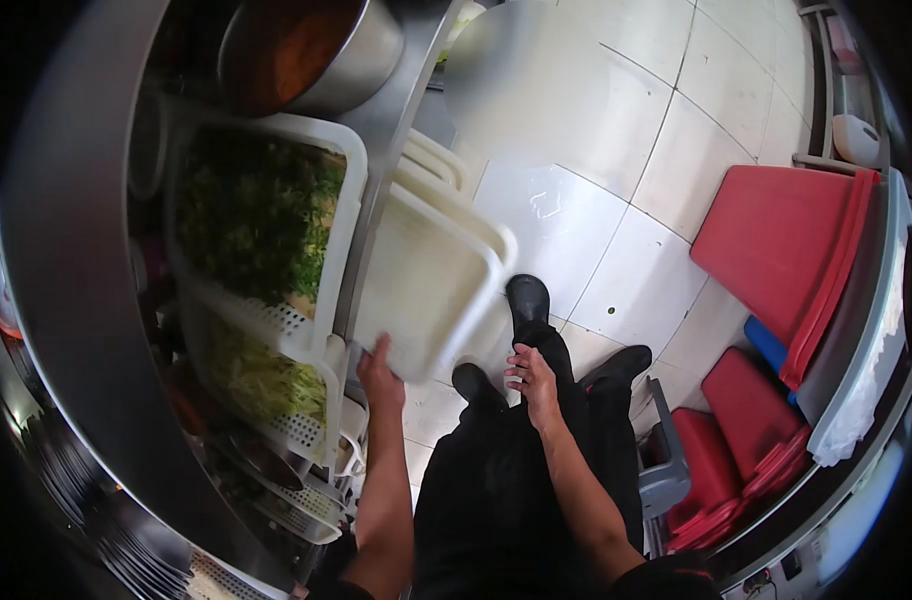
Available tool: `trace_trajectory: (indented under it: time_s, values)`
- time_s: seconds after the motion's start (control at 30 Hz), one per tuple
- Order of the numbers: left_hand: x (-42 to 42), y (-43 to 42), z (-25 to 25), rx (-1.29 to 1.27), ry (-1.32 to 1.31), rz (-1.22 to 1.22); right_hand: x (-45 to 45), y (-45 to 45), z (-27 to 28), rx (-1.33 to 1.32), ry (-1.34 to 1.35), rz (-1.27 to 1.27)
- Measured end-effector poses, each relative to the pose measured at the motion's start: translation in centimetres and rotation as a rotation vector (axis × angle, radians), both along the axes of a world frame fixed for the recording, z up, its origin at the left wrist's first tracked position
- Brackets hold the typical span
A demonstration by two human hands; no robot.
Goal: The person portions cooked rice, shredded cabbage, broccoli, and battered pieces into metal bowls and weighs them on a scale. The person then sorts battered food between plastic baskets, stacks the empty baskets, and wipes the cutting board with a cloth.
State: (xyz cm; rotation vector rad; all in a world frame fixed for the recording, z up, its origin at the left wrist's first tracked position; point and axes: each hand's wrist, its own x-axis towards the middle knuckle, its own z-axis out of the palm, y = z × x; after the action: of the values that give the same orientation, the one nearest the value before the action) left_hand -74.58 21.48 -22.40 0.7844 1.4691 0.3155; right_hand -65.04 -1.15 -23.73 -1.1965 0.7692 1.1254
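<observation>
My left hand (380,378) is at the near end of a white plastic tub (406,285), with a finger stretched out against it. The tub juts out from the shelf edge and is blurred; its inside looks pale and bare. My right hand (534,386) hangs in front of my dark trousers with its fingers apart, holding nothing. Left of the tub, a white perforated basket (354,200) holds chopped green leaves (261,215). Nearer me, another perforated basket (328,400) holds pale shredded vegetable (261,375).
A metal pot (371,60) with orange contents stands at the far left. Red plastic lids or bins (776,250) stack along the right, beside a grey plastic handle (666,460). Black plates (126,540) sit lower left. Three black boots (528,303) stand on the white tiled floor (616,130).
</observation>
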Motion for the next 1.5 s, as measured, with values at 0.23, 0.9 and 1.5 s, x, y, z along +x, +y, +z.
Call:
trace_trajectory:
  time_s: [0.23,0.9,1.5]
  values:
    - [-5.0,-5.9,2.3,0.171,0.432,-0.333,-0.3,1.4,3.6,-0.101,-0.075,0.082]
    - [-17.9,-17.1,31.3,0.403,0.356,-0.337,-1.6,12.1,34.2,0.57,-1.066,0.735]
    - [-59.4,-13.4,41.9,0.562,0.015,0.776,-32.4,25.0,41.4,0.905,-0.882,1.591]
